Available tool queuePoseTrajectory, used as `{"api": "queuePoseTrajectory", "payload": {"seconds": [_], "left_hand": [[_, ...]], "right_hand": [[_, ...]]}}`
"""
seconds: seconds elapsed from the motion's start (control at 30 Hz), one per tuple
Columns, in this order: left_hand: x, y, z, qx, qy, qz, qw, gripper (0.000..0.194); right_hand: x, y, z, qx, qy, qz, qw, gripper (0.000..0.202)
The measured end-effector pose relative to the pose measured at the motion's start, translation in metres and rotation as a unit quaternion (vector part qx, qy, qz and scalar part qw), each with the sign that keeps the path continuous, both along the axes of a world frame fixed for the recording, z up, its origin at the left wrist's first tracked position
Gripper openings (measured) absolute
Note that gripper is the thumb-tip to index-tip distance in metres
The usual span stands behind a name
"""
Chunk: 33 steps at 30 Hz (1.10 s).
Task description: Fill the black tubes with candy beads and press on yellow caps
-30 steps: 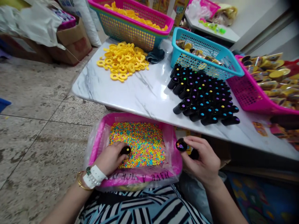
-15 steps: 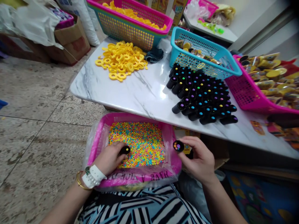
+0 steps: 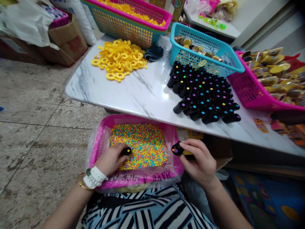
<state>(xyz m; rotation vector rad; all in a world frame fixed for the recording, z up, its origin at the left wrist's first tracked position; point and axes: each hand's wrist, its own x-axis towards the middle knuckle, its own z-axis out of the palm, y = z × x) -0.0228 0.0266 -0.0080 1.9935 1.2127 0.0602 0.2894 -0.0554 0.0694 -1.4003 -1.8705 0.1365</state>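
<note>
Small multicoloured candy balls (image 3: 143,143) fill a pink basket (image 3: 97,143) lined with clear plastic on my lap. My left hand (image 3: 111,159) rests over the balls at the basket's left side, its fingers closed round a black tube (image 3: 126,151) with a yellow ball at its end. At the basket's right rim, my right hand (image 3: 201,160) pinches a second black tube (image 3: 177,148). That one is tilted with its mouth toward the basket, and a few orange and purple balls show inside.
Rows of black tubes (image 3: 202,92) tipped with coloured balls stand on the marble-patterned table (image 3: 107,98). Behind them is a blue basket (image 3: 207,47). Yellow ring-shaped pieces (image 3: 119,60) lie heaped at the left. A pink basket (image 3: 252,90) of packed tubes stands at the right.
My right hand has moved slightly left, and its tube now tips more toward the basket. The left hand keeps its hold on its tube over the balls. The whole view has shifted a little.
</note>
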Motion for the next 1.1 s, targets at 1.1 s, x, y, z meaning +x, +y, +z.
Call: {"api": "queuePoseTrajectory", "payload": {"seconds": [1.1], "left_hand": [[0.050,-0.040,0.047,0.014,-0.202,0.051,0.978,0.025]], "right_hand": [[-0.067,-0.004,-0.019,-0.291,0.162,0.176,0.926,0.049]]}}
